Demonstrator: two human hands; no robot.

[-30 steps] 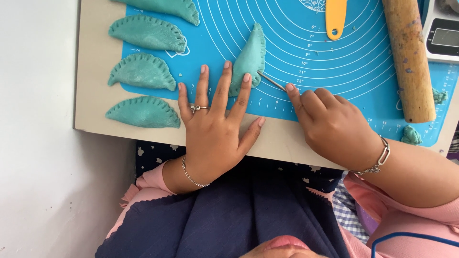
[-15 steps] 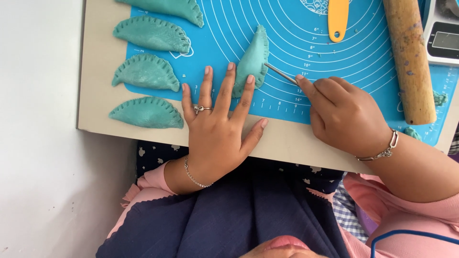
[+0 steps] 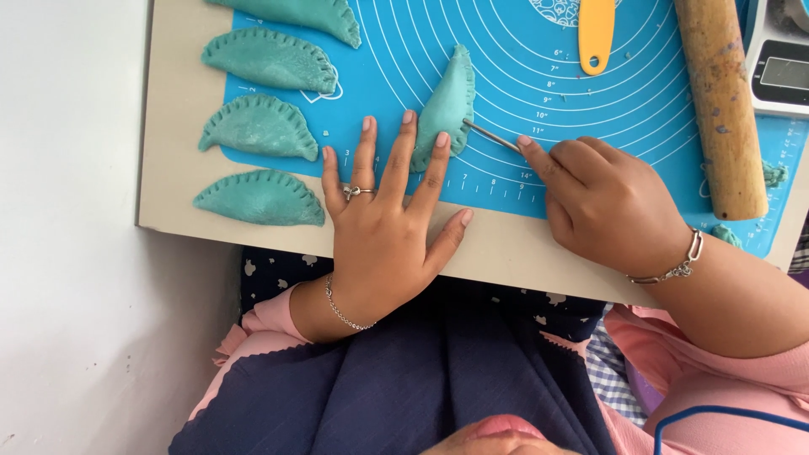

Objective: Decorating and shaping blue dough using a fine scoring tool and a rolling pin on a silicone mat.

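Dumpling (image 3: pixel 447 105) lies under left fingers (image 3: pixel 403 147), beside tool (image 3: pixel 491 136).

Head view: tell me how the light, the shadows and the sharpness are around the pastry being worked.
Head view: soft, even daylight with no glare on the blue mat; only a faint shadow lies under the left hand on the board; the pastry, the thin metal tool and the right hand are sharp; the bottom edge, nearest the camera, is blurred.
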